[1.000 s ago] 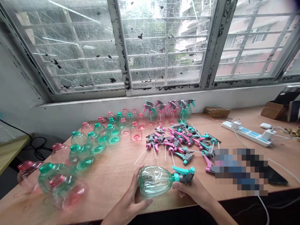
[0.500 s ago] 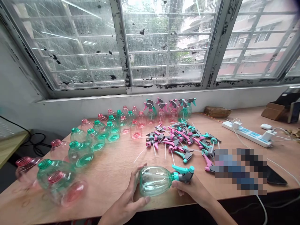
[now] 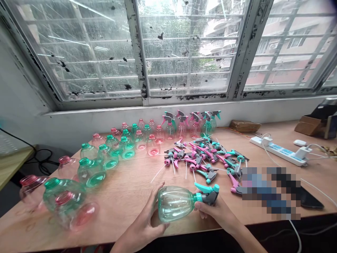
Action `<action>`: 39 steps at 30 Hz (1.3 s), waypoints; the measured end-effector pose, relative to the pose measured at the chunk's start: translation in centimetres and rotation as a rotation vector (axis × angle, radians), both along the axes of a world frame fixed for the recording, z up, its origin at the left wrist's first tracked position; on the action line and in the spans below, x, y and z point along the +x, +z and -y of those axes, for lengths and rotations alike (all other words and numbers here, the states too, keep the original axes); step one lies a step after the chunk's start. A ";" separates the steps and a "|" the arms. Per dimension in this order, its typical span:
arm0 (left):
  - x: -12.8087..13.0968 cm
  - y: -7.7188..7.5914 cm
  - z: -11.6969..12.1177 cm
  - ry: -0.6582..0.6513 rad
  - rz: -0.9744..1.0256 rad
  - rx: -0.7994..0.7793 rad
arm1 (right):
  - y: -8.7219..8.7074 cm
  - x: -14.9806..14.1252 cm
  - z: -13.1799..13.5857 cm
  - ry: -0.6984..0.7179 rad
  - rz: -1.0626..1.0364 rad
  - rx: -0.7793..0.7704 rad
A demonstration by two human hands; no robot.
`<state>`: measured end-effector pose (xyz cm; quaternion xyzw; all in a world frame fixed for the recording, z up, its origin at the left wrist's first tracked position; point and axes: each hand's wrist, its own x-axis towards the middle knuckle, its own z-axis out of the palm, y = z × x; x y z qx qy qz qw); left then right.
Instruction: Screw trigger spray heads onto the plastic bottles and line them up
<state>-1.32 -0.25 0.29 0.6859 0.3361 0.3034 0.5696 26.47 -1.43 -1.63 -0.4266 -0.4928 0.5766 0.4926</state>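
Note:
I hold a clear green spray bottle (image 3: 175, 203) on its side just above the near edge of the wooden table (image 3: 126, 193). My left hand (image 3: 144, 225) cups the bottle's base, fingers curled round it. My right hand (image 3: 216, 212) grips the neck under the teal and grey trigger head (image 3: 206, 194) screwed onto the bottle. A heap of loose pink and teal trigger heads (image 3: 205, 158) lies just beyond the bottle.
Several capless green and pink bottles (image 3: 89, 168) crowd the left of the table. Finished spray bottles (image 3: 191, 124) stand at the back by the window sill. A white power strip (image 3: 279, 150) with cables, a dark phone (image 3: 310, 199) and cardboard boxes (image 3: 310, 123) lie to the right.
The bottle's neck end has tipped up slightly. Both hands keep their hold and have barely shifted.

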 end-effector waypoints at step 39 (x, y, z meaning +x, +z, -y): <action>0.3 1.7 0.0 0.091 0.013 -0.108 | -1.0 0.0 0.4 -0.085 0.115 0.122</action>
